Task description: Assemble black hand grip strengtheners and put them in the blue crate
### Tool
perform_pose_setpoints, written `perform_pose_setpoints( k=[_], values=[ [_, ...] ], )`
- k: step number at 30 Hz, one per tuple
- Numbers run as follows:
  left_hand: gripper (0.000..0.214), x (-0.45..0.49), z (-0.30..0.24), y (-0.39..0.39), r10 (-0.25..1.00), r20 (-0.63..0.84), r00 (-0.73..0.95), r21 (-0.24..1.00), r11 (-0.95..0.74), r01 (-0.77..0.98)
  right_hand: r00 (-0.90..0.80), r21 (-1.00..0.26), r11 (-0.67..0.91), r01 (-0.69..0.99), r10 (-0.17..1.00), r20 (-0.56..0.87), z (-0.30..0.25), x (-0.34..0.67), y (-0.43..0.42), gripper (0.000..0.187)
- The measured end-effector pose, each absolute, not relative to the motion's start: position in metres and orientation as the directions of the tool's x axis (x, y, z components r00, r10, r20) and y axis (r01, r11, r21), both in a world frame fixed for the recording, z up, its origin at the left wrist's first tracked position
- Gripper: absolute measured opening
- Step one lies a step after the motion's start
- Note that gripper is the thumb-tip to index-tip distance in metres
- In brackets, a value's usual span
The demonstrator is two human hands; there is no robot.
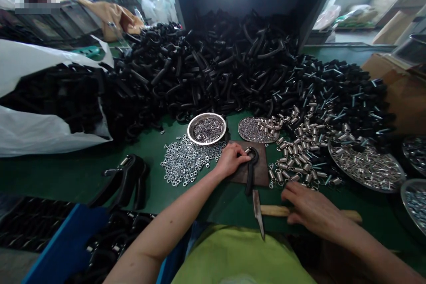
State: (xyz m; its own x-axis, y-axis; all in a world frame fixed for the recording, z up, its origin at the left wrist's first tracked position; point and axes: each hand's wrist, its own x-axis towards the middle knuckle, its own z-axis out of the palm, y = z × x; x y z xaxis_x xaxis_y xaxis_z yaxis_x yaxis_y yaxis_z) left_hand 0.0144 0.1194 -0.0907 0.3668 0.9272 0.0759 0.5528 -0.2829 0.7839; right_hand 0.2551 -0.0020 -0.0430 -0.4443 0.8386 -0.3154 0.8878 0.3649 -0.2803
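On a brown metal plate (262,173) lies a black plastic handle (250,179) with a hooked, ring-like head. My left hand (232,159) pinches that head from the left, where a small shiny metal part shows; just what the fingertips cover is hidden. A hammer (273,210) with a wooden handle lies in front of the plate, its metal head to the left. Over the hammer's handle hovers my right hand (309,206), fingers bent and apart from the thumb. Whether it touches the wood cannot be made out. Metal springs (296,159) lie scattered beyond it.
Loose nuts (184,162) surround a round metal bowl (192,133) of small rings. An oval tray (242,135) holds tiny parts. Metal pins fill another tray (369,184). Black handles (213,71) heap before a tipped grey bin (186,4). Finished-looking black clamps (128,182) stand left.
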Motion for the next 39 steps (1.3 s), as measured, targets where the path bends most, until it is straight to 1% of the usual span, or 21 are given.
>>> perform_pose_setpoints(
  k=[3, 5, 7, 10, 12, 14, 16, 18, 19, 21, 22, 23, 24, 27, 28, 29, 30, 32, 33, 34, 39],
  values=[
    [0.014, 0.016, -0.093, 0.119, 0.915, 0.117, 0.385, 0.796, -0.319, 0.514, -0.375, -0.259, 0.305, 0.916, 0.881, -0.287, -0.062, 0.264, -0.032, 0.015],
    [0.013, 0.017, -0.093, 0.119, 0.907, 0.133, 0.4, 0.808, -0.332, 0.486, -0.345, -0.304, 0.264, 0.915, 0.904, -0.252, -0.068, 0.267, -0.04, 0.009],
    [0.013, 0.018, -0.093, 0.12, 0.91, 0.122, 0.396, 0.823, -0.315, 0.472, -0.323, -0.381, 0.218, 0.899, 0.916, -0.237, -0.063, 0.27, -0.041, 0.01],
    [0.012, 0.017, -0.091, 0.12, 0.916, 0.097, 0.389, 0.834, -0.288, 0.47, -0.316, -0.543, 0.149, 0.826, 0.921, -0.228, -0.04, 0.272, -0.032, 0.019],
    [0.012, 0.016, -0.09, 0.12, 0.905, 0.103, 0.414, 0.831, -0.307, 0.464, -0.282, -0.631, 0.128, 0.765, 0.948, -0.149, -0.02, 0.266, -0.019, 0.025],
    [0.012, 0.016, -0.09, 0.12, 0.889, 0.125, 0.441, 0.827, -0.339, 0.448, -0.186, -0.669, 0.126, 0.732, 0.982, -0.019, -0.006, 0.255, -0.003, 0.031],
    [0.012, 0.015, -0.09, 0.12, 0.88, 0.15, 0.451, 0.826, -0.362, 0.432, -0.074, -0.661, 0.118, 0.741, 0.993, 0.094, -0.004, 0.242, 0.015, 0.036],
    [0.012, 0.016, -0.09, 0.12, 0.881, 0.167, 0.443, 0.826, -0.37, 0.425, -0.034, -0.607, 0.106, 0.787, 0.991, 0.129, -0.013, 0.233, 0.033, 0.039],
    [0.012, 0.016, -0.091, 0.12, 0.882, 0.171, 0.44, 0.826, -0.372, 0.424, -0.045, -0.565, 0.097, 0.82, 0.993, 0.105, -0.019, 0.23, 0.04, 0.039],
    [0.013, 0.016, -0.091, 0.12, 0.883, 0.173, 0.436, 0.824, -0.372, 0.428, -0.094, -0.483, 0.078, 0.872, 0.996, -0.008, -0.029, 0.228, 0.05, 0.038],
    [0.014, 0.016, -0.091, 0.12, 0.884, 0.172, 0.435, 0.823, -0.372, 0.43, -0.112, -0.461, 0.073, 0.884, 0.992, -0.059, -0.031, 0.229, 0.052, 0.037],
    [0.014, 0.016, -0.092, 0.12, 0.884, 0.171, 0.435, 0.821, -0.372, 0.432, -0.119, -0.456, 0.071, 0.887, 0.99, -0.077, -0.029, 0.229, 0.052, 0.037],
    [0.014, 0.016, -0.092, 0.119, 0.883, 0.172, 0.436, 0.819, -0.374, 0.434, -0.115, -0.469, 0.076, 0.88, 0.992, -0.054, -0.026, 0.229, 0.051, 0.037],
    [0.014, 0.015, -0.093, 0.119, 0.879, 0.189, 0.437, 0.81, -0.391, 0.437, -0.043, -0.52, 0.123, 0.845, 0.986, 0.164, -0.014, 0.227, 0.044, 0.041],
    [0.014, 0.015, -0.094, 0.119, 0.877, 0.196, 0.438, 0.806, -0.398, 0.438, -0.031, -0.517, 0.134, 0.846, 0.979, 0.203, -0.013, 0.226, 0.042, 0.042],
    [0.013, 0.015, -0.093, 0.118, 0.876, 0.2, 0.439, 0.802, -0.404, 0.44, -0.042, -0.498, 0.136, 0.857, 0.98, 0.196, -0.016, 0.225, 0.04, 0.043],
    [0.013, 0.015, -0.093, 0.118, 0.875, 0.201, 0.441, 0.798, -0.407, 0.444, -0.067, -0.466, 0.128, 0.875, 0.987, 0.146, -0.02, 0.224, 0.04, 0.042],
    [0.013, 0.016, -0.091, 0.119, 0.872, 0.188, 0.452, 0.79, -0.408, 0.458, -0.125, -0.414, 0.11, 0.904, 0.992, -0.01, -0.031, 0.223, 0.041, 0.039],
    [0.013, 0.016, -0.09, 0.119, 0.871, 0.175, 0.46, 0.786, -0.405, 0.467, -0.135, -0.409, 0.096, 0.907, 0.988, -0.068, -0.036, 0.223, 0.043, 0.038],
    [0.013, 0.017, -0.089, 0.12, 0.871, 0.159, 0.465, 0.783, -0.398, 0.478, -0.128, -0.422, 0.08, 0.903, 0.988, -0.088, -0.038, 0.224, 0.043, 0.038],
    [0.015, 0.02, -0.084, 0.128, 0.893, 0.038, 0.448, 0.81, -0.29, 0.509, -0.047, -0.543, 0.047, 0.838, 0.999, 0.014, -0.028, 0.229, 0.04, 0.043]
  ],
)
